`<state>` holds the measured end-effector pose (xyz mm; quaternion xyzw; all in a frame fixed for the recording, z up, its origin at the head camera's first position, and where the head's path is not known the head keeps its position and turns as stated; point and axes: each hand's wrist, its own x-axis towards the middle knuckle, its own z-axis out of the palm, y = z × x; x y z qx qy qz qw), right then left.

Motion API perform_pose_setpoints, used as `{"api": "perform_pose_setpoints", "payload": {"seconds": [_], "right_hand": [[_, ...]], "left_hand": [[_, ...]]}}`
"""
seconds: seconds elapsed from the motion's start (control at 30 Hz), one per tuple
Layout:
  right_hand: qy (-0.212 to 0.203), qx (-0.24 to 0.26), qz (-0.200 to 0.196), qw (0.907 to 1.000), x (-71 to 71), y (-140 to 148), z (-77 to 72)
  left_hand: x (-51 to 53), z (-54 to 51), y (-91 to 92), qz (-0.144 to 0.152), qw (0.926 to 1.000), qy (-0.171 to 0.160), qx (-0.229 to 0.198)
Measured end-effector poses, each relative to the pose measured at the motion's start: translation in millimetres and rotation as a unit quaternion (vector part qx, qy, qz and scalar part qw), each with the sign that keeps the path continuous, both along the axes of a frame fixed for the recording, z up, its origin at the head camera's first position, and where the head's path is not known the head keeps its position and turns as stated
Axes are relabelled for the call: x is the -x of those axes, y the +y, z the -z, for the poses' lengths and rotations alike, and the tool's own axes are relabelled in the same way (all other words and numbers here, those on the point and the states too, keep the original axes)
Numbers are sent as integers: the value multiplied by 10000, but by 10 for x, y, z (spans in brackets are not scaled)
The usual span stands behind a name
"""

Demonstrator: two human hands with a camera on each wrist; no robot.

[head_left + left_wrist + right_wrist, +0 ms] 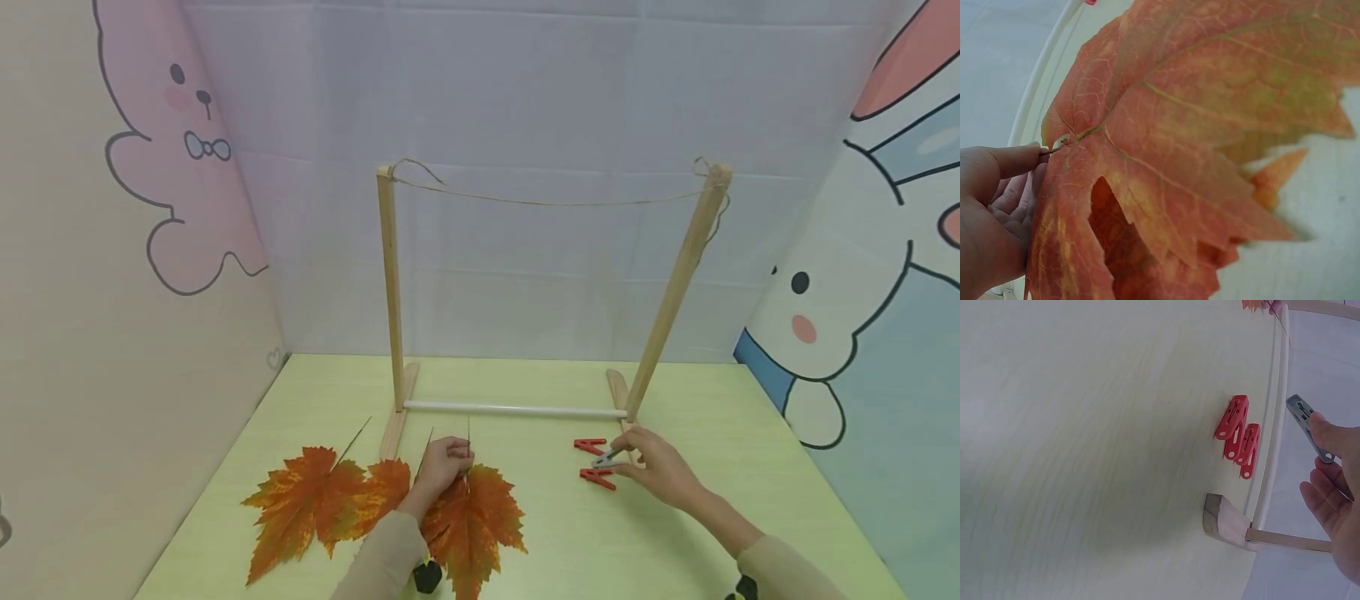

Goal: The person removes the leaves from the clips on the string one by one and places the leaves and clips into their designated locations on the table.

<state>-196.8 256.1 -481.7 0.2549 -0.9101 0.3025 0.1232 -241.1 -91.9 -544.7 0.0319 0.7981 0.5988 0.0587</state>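
My left hand pinches the stem of an orange-red maple leaf between thumb and fingers. In the left wrist view that leaf fills most of the picture, spreading out from the thumb of the hand. My right hand holds a grey clothespin between thumb and fingers, raised off the table in the right wrist view. Two red clothespins lie on the table close to that hand. To the left of my left hand lie more maple leaves, a large one and a partly covered one.
Behind the hands stands a wooden rack with a left post, a right post and a white bottom bar. A slack twine runs between the post tops. Cartoon-printed cloths flank the pale yellow table.
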Motion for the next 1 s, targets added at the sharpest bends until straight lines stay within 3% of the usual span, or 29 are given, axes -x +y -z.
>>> {"api": "perform_pose_setpoints", "payload": {"seconds": [0.23,0.6,1.0], "right_hand": [[5,15,-29,10000,-47,26,35],[-77,77,-125,9999,-74,46,106],[-89,207,-228,9995,-131,15,190]], "left_hand": [[10,33,-2,-1,9989,327,336],[37,55,8,-93,9975,407,563],[42,7,-20,-192,9952,353,891]]}}
